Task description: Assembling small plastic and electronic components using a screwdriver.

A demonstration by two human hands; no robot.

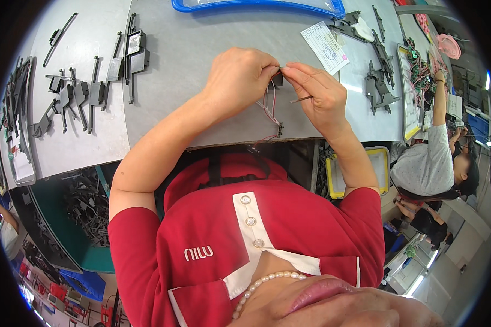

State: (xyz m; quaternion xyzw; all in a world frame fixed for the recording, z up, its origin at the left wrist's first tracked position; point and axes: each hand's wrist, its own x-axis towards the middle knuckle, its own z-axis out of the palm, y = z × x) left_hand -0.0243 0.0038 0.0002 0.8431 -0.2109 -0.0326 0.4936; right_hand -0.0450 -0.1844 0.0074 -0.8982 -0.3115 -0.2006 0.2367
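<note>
Over the grey table my left hand (239,75) and my right hand (319,95) meet, both with fingertips pinched together. Between them is a small black plastic part (278,80), mostly covered by my fingers. Thin red, white and dark wires (267,103) run down from my left fingertips. At their lower end a small dark connector or board (280,129) hangs by the table's near edge. A thin pointed metal tool (301,100) sticks out from under my right fingers; its kind is not clear.
Several black plastic parts (82,92) lie on the left, more (381,82) on the right beside a printed paper slip (324,48). A blue tray (256,6) stands at the far edge. Below are a bin of parts (87,207) and a yellow-rimmed tray (384,163). A co-worker (428,163) sits right.
</note>
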